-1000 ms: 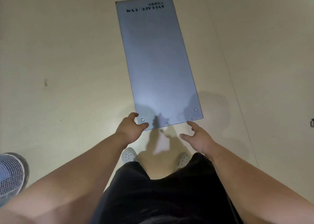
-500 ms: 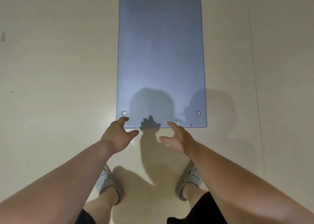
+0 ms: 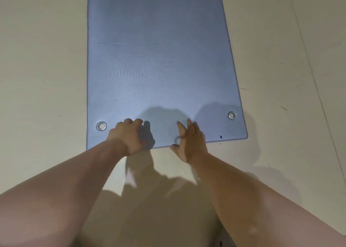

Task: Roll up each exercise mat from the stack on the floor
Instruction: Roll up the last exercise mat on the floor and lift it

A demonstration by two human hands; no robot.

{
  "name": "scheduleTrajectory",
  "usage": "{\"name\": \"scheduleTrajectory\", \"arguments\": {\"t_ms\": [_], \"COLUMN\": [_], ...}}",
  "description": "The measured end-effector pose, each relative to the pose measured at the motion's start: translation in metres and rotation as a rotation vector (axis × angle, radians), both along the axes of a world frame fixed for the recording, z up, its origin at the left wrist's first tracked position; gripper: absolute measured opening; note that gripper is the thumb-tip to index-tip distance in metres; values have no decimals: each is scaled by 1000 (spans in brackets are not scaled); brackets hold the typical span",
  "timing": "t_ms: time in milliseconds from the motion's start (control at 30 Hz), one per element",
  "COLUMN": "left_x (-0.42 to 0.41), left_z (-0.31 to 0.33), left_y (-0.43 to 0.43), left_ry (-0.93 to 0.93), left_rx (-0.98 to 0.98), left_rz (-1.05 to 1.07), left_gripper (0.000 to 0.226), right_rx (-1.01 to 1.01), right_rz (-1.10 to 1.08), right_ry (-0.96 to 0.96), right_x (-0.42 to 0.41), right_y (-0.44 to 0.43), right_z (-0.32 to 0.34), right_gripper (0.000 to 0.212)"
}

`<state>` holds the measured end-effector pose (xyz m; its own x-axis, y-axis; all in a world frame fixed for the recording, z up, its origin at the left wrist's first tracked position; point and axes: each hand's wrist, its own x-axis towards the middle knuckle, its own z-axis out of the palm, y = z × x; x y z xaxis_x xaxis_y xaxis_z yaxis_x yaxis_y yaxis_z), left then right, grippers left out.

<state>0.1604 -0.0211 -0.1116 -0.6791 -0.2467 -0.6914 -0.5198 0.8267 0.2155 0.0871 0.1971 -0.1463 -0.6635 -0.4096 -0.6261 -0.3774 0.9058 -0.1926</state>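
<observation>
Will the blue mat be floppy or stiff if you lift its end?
Probably bendy, not stiff: the blue mat lies flat with a faint wrinkle across it. Its thick rounded edge suggests soft foam, so likely light.

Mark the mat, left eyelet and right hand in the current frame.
mat (image 3: 159, 59): head view, bare top surface, mid-width.
left eyelet (image 3: 101, 126): head view, middle of the metal ring.
right hand (image 3: 191, 141): head view, back of the hand.

Open floor (image 3: 43, 68) left and right of the mat (image 3: 159, 50), mat lying flat across the middle
</observation>
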Motion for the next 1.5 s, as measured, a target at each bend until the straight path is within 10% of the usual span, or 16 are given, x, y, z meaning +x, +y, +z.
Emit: {"name": "scheduleTrajectory", "arguments": {"t_ms": [467,1067,1300,1500], "left_x": [29,1,-15,-23], "left_z": [-58,-44,-8,19], "left_y": [34,55,28,-14], "left_ry": [179,-2,65,-5], "left_rx": [-177,-403,-215,-110], "left_rz": [-22,-407,-211,-199], "left_gripper": [49,43,44,14], "right_rx": [79,241,-114,-159], "right_rz": [-88,326,196,111], "right_ry": [22,232,175,211], "right_x": [-27,-26,-42,-41], "right_y": [73,59,63,42], "right_z": [-39,-38,-9,19], "right_gripper": [93,60,21,44]}}
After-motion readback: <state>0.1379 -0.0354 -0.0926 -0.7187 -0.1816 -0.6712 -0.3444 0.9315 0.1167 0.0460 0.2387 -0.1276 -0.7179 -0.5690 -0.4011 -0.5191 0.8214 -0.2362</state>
